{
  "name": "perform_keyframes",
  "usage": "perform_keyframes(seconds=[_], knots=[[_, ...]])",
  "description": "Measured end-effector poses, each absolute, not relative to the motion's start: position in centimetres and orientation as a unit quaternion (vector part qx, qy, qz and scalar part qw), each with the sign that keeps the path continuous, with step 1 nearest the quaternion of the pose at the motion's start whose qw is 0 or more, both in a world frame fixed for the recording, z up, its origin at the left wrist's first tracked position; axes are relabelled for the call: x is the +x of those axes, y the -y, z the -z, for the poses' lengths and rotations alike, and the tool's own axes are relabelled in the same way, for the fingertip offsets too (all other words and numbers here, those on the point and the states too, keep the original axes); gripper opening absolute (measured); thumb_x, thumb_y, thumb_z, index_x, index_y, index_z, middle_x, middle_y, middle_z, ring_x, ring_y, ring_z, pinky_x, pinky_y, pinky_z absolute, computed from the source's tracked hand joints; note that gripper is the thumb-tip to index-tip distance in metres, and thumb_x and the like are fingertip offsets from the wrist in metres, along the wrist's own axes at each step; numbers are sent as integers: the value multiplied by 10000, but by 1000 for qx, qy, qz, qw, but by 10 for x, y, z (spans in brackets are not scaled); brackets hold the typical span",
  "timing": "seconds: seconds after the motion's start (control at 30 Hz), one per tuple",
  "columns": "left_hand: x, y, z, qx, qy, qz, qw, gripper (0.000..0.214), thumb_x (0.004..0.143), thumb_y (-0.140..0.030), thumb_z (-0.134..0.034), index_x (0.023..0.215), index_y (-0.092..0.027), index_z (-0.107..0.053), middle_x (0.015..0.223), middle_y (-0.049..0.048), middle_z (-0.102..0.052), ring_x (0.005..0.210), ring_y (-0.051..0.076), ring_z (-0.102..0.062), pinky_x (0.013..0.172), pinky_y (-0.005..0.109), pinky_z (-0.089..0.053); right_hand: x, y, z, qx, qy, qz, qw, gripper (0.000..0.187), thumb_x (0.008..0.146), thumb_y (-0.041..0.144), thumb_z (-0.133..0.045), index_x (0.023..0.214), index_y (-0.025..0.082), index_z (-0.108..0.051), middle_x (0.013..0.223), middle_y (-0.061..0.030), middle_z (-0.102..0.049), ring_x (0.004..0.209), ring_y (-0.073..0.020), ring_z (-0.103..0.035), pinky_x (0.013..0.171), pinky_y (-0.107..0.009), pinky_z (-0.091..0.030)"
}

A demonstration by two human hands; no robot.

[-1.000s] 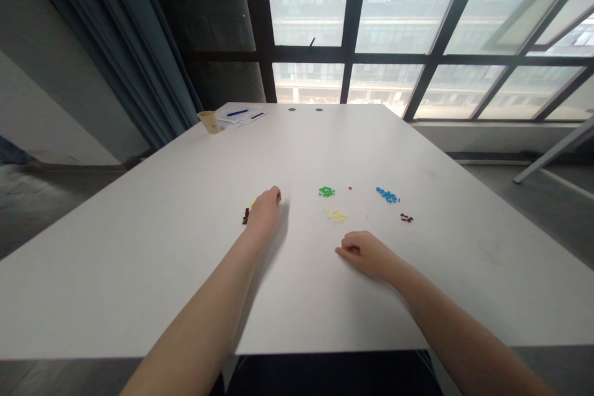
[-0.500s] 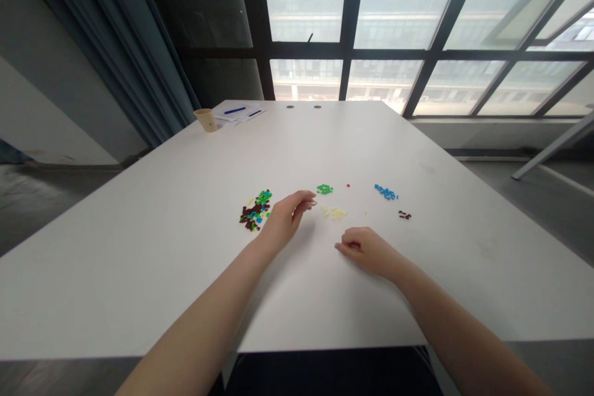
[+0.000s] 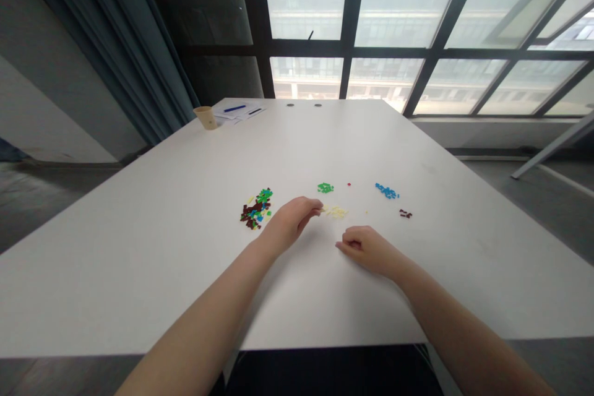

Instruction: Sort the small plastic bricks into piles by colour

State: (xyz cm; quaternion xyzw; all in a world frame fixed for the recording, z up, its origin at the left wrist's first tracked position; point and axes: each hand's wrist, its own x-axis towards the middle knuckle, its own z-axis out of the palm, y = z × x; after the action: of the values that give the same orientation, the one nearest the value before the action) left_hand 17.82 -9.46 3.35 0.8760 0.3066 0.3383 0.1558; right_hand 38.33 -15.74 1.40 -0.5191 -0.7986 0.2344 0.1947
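On a white table (image 3: 139, 253), my left hand (image 3: 291, 224) reaches forward with its fingertips at the edge of a pile of pale yellow small bricks (image 3: 334, 212). Whether those fingertips pinch a piece is too small to tell. Behind the hand lies a mixed pile of dark red, green, blue and yellow bricks (image 3: 256, 209). My right hand (image 3: 364, 249) rests curled on the tabletop, nearest the yellow pile, with nothing visible in it. Farther off lie a green pile (image 3: 325, 187), a blue pile (image 3: 387, 192) and a few dark red bricks (image 3: 405, 213).
A single red brick (image 3: 348, 184) lies beyond the yellow pile. A paper cup (image 3: 206, 117) and papers with a blue pen (image 3: 234, 109) stand at the far end of the table. A large window (image 3: 385, 12) and a dark curtain (image 3: 148, 43) lie beyond.
My left hand has moved slightly right and nearer the yellow pile, from beside the green pile. My right hand has hardly moved. The piles look unchanged.
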Motion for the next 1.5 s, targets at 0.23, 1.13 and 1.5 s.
perform_keyframes(seconds=[0.23,1.13,1.5], knots=[[180,97,-36,877,-294,-345,161,159,876,-229,-387,934,-187,-530,816,27,-640,761,113,-600,710,243,-475,383,156,-15,-515,788,-218,259,300,815,293,-466,543,174,-422,559,24,-430,543,-91,-378,541,-226,-293],[185,96,-33,826,-422,-321,188,206,854,-292,-384,993,-206,-508,838,28,-645,739,131,-580,687,259,-459,398,133,8,-621,710,-73,323,165,777,232,-512,770,189,-670,656,-22,-526,673,-148,-492,653,-267,-368],[184,91,-32,816,-453,-299,198,213,842,-301,-381,987,-218,-513,776,-2,-652,649,123,-556,640,241,-425,391,124,22,-645,715,-77,259,165,793,238,-507,799,200,-668,706,-16,-545,691,-136,-494,659,-246,-343]])
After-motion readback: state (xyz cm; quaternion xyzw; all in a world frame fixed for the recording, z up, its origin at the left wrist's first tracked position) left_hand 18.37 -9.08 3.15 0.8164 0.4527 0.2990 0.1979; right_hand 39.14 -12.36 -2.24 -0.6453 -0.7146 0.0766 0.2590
